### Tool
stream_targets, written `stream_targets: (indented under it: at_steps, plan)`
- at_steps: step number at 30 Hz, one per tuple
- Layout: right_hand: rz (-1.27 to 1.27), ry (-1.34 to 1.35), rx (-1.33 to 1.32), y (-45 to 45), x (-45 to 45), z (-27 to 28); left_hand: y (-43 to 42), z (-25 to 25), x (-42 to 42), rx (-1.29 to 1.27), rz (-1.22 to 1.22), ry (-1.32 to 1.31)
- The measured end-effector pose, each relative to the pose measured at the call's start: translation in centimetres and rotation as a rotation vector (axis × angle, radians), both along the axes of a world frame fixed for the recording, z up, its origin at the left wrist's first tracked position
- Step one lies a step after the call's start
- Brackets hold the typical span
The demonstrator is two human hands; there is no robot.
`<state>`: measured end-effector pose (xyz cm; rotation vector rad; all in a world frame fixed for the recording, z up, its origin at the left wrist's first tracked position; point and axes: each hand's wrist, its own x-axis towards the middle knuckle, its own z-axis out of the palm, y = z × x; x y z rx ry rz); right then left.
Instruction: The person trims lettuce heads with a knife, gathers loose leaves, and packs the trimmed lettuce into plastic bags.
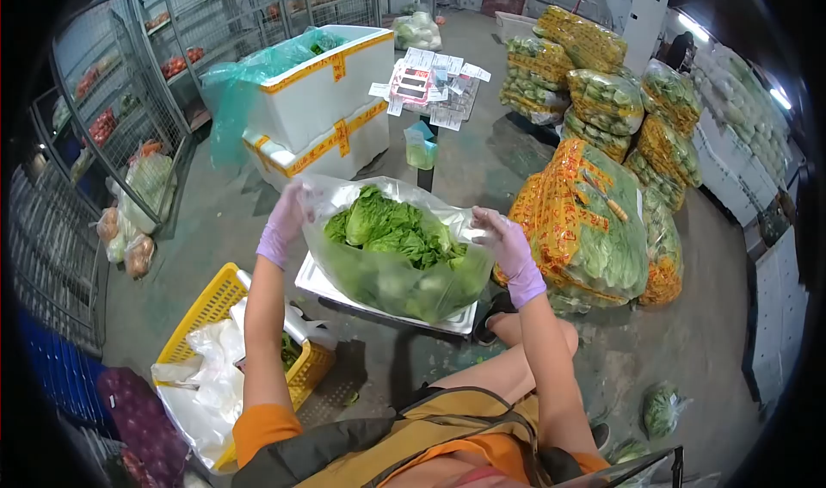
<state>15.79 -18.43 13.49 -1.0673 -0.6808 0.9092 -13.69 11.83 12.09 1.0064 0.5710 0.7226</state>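
A clear plastic bag (396, 281) full of green leafy lettuce (387, 221) stands on a white scale tray (344, 303), its mouth spread wide. At the bag's left edge, my left hand (288, 217), in a thin purple glove, pinches the plastic rim. My right hand (508, 247), gloved alike, has its fingers closed on the rim at the right. Behind the bag rises the scale's post, with a display head (430, 83) covered in paper labels. A small green packet (421, 146) hangs on the post.
Stacked white foam boxes (301, 101) stand behind on the left. A yellow crate (202, 316) with plastic bags sits at the lower left, beside a purple net sack (142, 419). Large bagged vegetables (585, 221) are piled at the right. Wire shelving (112, 92) lines the left.
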Motion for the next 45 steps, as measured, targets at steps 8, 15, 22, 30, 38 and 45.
stream_targets:
  at_steps: [8,15,22,30,38,45]
  plan:
    - [0.062,-0.125,-0.225,-3.7,-1.3,-4.8,-6.9,-1.7,-2.6,0.730,-0.293,0.751]
    - [-0.117,0.058,-0.144,-3.5,-0.3,-4.5,-6.0,0.3,2.8,0.191,-0.043,0.088]
    - [-0.210,-0.021,-0.016,-0.3,0.1,3.2,-4.8,7.0,2.3,0.130,0.203,0.167]
    - [-0.629,-0.690,0.120,-13.7,-7.9,21.0,-13.0,20.1,-0.1,0.863,0.467,-0.041]
    - [-1.669,-1.393,0.085,-41.3,-12.1,25.1,-22.3,25.5,1.7,0.627,0.253,-0.811]
    - [-1.136,-1.401,-0.460,-50.4,-28.9,24.4,-28.7,25.7,-0.3,0.584,-0.759,-0.094]
